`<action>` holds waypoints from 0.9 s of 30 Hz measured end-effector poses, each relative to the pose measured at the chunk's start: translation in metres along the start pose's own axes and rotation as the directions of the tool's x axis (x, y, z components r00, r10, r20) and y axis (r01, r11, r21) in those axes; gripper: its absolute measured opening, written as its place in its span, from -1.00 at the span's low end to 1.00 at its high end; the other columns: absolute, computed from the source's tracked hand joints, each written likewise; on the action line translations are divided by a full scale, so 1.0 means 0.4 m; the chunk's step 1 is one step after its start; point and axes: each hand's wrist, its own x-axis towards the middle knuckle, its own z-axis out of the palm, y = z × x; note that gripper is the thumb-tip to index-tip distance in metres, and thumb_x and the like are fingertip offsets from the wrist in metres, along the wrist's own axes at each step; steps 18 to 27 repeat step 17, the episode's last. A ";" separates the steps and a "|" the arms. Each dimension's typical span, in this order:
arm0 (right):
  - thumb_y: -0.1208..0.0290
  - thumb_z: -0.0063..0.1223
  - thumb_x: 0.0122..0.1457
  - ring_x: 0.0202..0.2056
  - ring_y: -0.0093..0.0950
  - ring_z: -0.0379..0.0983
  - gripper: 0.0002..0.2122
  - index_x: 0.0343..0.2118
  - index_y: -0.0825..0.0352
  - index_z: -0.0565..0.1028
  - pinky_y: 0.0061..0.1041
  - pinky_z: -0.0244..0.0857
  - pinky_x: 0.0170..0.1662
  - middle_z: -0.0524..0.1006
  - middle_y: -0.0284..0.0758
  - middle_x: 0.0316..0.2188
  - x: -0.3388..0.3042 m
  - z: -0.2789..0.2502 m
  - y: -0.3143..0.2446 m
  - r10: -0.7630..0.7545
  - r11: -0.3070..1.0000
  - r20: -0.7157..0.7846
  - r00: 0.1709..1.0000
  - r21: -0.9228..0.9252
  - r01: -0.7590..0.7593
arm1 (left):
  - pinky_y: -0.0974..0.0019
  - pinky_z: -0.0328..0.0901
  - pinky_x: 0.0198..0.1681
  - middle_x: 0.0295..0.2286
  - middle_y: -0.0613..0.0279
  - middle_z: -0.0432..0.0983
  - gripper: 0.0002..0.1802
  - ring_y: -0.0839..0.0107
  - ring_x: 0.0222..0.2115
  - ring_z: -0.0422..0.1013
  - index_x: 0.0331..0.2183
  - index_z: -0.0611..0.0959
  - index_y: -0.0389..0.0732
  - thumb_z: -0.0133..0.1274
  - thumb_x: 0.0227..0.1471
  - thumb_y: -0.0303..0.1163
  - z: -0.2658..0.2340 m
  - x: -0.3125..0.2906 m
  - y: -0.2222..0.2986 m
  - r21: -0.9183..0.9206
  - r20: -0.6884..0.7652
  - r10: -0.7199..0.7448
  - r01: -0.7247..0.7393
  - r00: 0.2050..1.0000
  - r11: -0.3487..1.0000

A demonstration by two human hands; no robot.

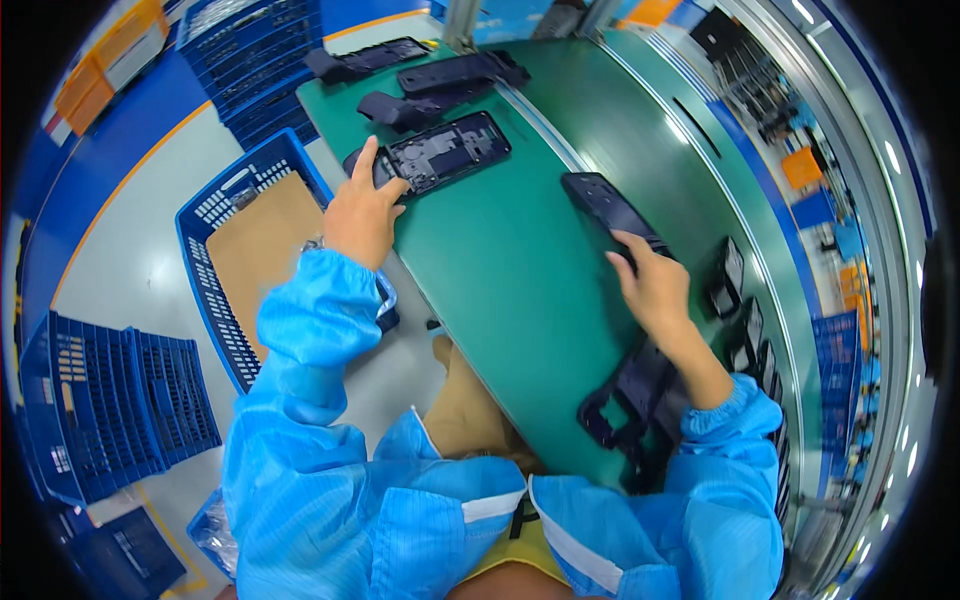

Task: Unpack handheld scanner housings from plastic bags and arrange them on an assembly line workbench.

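Note:
My left hand (362,212) grips the near end of a flat black plastic frame (440,152) that lies on the green table (500,290). My right hand (652,285) holds the near end of a second, narrower black panel (605,205) close to the conveyor belt (650,130). Both arms wear blue sleeves. More black frames (440,80) lie on the table beyond the left hand.
A pile of black frames (630,410) lies under my right forearm. An open blue crate (250,250) with a cardboard liner stands on the floor at the left, with further blue crates (110,400) beside it. Small black fixtures (740,320) line the right.

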 end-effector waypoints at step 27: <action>0.11 -0.03 0.13 -0.26 -0.26 0.36 -0.71 -0.43 0.27 0.34 -0.28 0.25 -0.27 0.41 -0.25 -0.44 -0.036 0.043 -0.133 -0.227 0.963 0.394 0.890 0.229 0.145 | 0.26 0.38 -0.39 -0.08 0.19 0.37 -0.64 0.21 -0.41 0.46 -0.21 0.58 0.07 0.18 -0.17 -0.32 0.037 -0.243 0.285 -0.089 -0.065 0.023 -0.028 0.998 0.996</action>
